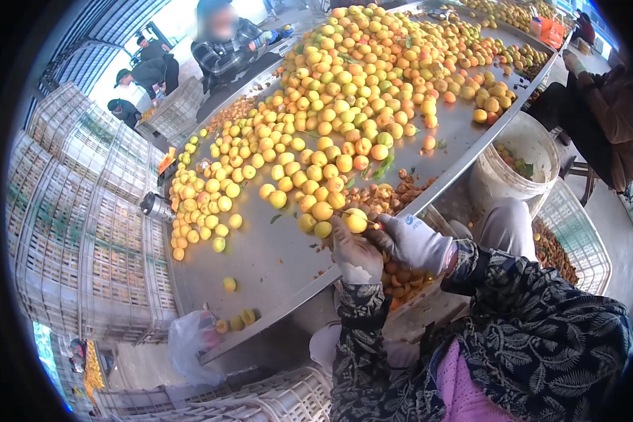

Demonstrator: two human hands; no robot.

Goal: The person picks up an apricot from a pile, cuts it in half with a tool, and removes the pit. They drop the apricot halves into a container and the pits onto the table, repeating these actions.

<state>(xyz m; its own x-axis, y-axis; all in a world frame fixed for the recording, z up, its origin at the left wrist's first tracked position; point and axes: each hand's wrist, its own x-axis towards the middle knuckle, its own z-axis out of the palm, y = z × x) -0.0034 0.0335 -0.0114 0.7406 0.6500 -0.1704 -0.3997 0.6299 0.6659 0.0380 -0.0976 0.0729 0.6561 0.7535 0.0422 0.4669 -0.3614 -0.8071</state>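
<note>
My left hand (356, 254), in a soiled pale glove, is closed around a yellow apricot (354, 220) at the near edge of the metal table. Close beside it, my right hand (416, 243), in a white glove with a blue print, is closed on a small thin tool (377, 226) with a reddish part, pointed at the apricot; its kind is mostly hidden. Just beyond both hands lies a big heap of apricots (344, 91). A pile of brown pits (394, 198) rests near the table edge. Below my hands, a crate holds apricot halves (403, 280).
A white bucket (482, 179) stands right of the metal table (260, 281), above a crate of brown pits (557, 254). Stacked plastic crates (84, 232) line the left. A clear plastic bag (190, 348) hangs at the near corner. Other people sit or bend around the table.
</note>
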